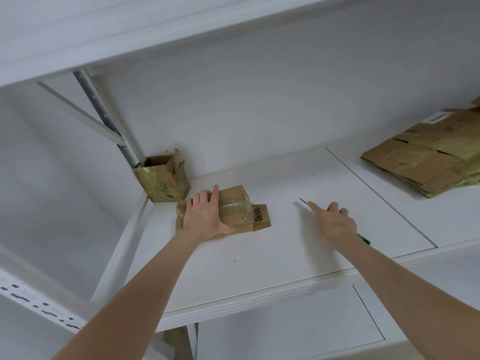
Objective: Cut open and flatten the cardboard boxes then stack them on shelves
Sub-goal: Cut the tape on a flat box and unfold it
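A small taped cardboard box (pixel 239 207), flattened, lies on the white shelf (pixel 285 242) left of centre. My left hand (pixel 205 214) presses flat on it with straight fingers. My right hand (pixel 335 223) hovers over the shelf to the right and grips a cutter: a thin blade (pixel 304 201) juts past the index finger and a green handle end (pixel 365 239) shows behind the wrist. An upright open box (pixel 162 179) with torn flaps stands in the shelf's back left corner.
A stack of flattened boxes (pixel 426 159) lies at the right end of the shelf. Another shelf (pixel 130 35) hangs close overhead, and a lower shelf (pixel 311 320) shows beneath. A perforated upright (pixel 104 110) and a diagonal brace (pixel 78 110) stand at the left.
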A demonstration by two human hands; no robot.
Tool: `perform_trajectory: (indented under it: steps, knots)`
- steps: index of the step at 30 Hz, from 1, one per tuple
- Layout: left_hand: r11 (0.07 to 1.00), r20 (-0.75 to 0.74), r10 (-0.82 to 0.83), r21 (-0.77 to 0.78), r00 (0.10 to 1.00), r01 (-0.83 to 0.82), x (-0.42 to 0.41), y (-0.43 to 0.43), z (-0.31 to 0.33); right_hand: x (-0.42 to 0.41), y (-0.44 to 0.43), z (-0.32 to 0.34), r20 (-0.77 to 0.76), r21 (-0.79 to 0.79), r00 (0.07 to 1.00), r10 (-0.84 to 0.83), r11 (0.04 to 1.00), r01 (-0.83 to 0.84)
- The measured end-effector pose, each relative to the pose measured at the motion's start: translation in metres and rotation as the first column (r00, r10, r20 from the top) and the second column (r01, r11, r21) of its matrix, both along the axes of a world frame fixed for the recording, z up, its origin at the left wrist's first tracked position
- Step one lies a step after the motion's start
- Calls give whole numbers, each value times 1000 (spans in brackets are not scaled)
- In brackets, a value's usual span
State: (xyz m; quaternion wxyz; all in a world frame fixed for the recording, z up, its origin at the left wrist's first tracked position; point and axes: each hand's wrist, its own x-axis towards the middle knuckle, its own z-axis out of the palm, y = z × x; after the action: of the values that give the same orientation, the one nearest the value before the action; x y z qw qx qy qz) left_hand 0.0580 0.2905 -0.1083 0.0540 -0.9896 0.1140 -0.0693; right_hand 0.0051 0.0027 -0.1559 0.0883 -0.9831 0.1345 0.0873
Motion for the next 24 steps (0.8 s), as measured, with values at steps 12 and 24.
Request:
perform_trajectory:
  steps: [12,24]
  knots:
    - [973,228,-203,-64,952,222,-20,11,-7,31,106,70,271,538,941,202,779,-322]
    - [-59,-541,247,-836,804,-545,-25,4,-19,8,148,58,455,298,885,104,918,-261]
